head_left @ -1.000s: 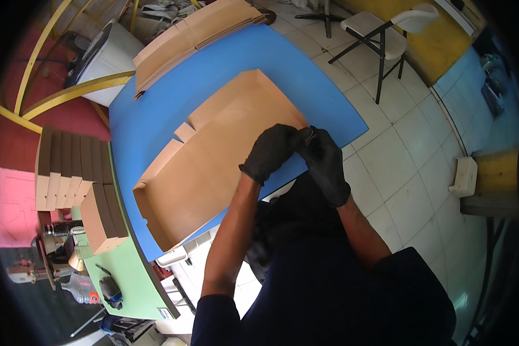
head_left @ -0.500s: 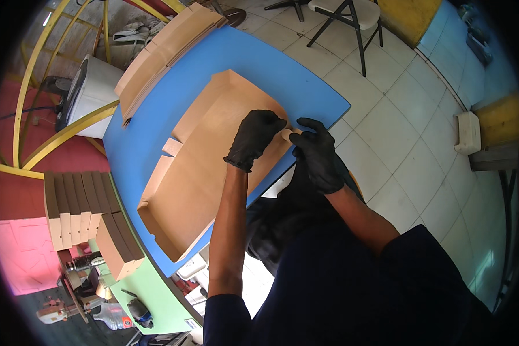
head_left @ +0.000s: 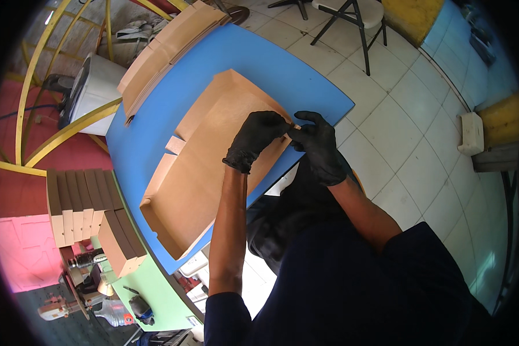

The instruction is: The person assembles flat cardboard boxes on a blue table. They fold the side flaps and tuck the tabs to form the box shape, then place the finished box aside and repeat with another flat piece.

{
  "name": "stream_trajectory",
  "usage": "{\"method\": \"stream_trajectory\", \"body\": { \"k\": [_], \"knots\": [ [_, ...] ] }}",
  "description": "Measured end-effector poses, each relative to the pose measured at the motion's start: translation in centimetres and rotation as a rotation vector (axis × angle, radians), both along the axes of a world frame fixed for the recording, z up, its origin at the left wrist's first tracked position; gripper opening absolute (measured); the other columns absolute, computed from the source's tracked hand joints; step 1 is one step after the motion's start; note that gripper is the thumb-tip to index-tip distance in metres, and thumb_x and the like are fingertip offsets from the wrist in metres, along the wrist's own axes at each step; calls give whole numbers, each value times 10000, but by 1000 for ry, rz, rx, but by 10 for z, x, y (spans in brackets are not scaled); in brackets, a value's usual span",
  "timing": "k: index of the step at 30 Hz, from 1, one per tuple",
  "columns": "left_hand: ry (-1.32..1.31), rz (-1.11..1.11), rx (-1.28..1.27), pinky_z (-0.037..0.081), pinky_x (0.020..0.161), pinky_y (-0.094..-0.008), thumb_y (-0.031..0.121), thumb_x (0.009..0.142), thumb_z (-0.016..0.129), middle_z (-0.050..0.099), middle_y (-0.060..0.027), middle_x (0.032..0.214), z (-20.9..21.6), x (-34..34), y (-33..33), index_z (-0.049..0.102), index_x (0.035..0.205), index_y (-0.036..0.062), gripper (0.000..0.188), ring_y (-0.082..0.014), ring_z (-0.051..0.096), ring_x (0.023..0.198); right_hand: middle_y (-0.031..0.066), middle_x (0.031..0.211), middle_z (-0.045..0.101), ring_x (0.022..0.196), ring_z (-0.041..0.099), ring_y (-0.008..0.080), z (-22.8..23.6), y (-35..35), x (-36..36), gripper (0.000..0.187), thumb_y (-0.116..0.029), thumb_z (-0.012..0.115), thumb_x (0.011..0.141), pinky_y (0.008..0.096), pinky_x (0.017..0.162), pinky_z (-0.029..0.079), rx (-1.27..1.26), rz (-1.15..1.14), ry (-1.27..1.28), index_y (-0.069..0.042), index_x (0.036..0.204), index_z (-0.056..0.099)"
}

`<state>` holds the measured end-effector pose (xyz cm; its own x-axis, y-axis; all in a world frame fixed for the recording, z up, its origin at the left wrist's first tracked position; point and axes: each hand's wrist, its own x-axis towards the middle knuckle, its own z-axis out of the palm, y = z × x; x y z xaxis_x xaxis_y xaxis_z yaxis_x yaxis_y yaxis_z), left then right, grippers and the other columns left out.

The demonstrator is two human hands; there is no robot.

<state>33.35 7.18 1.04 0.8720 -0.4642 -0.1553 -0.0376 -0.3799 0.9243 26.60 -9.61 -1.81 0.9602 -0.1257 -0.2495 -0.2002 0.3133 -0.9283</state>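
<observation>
A brown cardboard box (head_left: 196, 167), partly folded with its side walls raised, lies slantwise on a blue table (head_left: 288, 81). My left hand (head_left: 258, 135), in a black glove, reaches over the box, its fingers pinched on the box's near right corner. Beside it my right hand (head_left: 317, 144), gloved in black too, has its thumb against that same corner, with the index finger raised. The fingertips of both hands meet there and cover most of the corner flap.
Flat cardboard blanks (head_left: 161, 55) are stacked at the table's far left. Folded boxes (head_left: 83, 199) stand in a row beside a green table (head_left: 161, 300), which holds a dark tool. A folding chair (head_left: 357, 20) stands on the tiled floor.
The right thumb has moved in against the box corner and pressed down the small flap that stood out between my hands. The left hand has stayed nearly in place.
</observation>
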Motion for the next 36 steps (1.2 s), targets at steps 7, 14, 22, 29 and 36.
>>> {"method": "stream_trajectory", "body": {
  "k": [7,14,22,29,36],
  "knots": [
    [-14,82,63,515,756,-327,169,894,665,678,-113,755,-16,0,0,700,872,-39,212,-178,656,760,72,869,683,708,664,147,18,-29,-2,488,-194,737,945,296,627,539,-10,168,74,8,1356,568],
    [-313,179,256,537,834,-409,265,894,716,735,-154,918,-3,-28,-9,709,947,-17,288,-294,720,928,65,1080,679,895,650,142,11,-48,5,429,-209,685,989,295,711,542,-283,85,-51,-33,1368,586],
    [-645,-320,250,547,799,-404,153,780,723,730,-89,853,4,-120,-19,754,830,127,64,-276,715,864,140,1383,639,1042,668,274,0,-71,40,535,-183,744,919,376,832,565,-804,18,-410,-52,1411,582],
    [-469,-349,434,521,837,-378,320,820,778,732,-79,956,2,-152,85,760,988,135,251,-261,692,954,99,1299,664,946,668,163,13,-68,23,587,-11,686,897,305,790,562,-642,535,-392,-33,1465,539],
    [-489,233,530,467,717,-417,342,772,816,677,-106,818,35,-179,59,726,898,111,278,-312,664,793,92,1011,736,848,697,160,25,-6,-25,313,-127,712,943,311,785,555,-591,800,-301,-7,1228,663]
  ]
}}
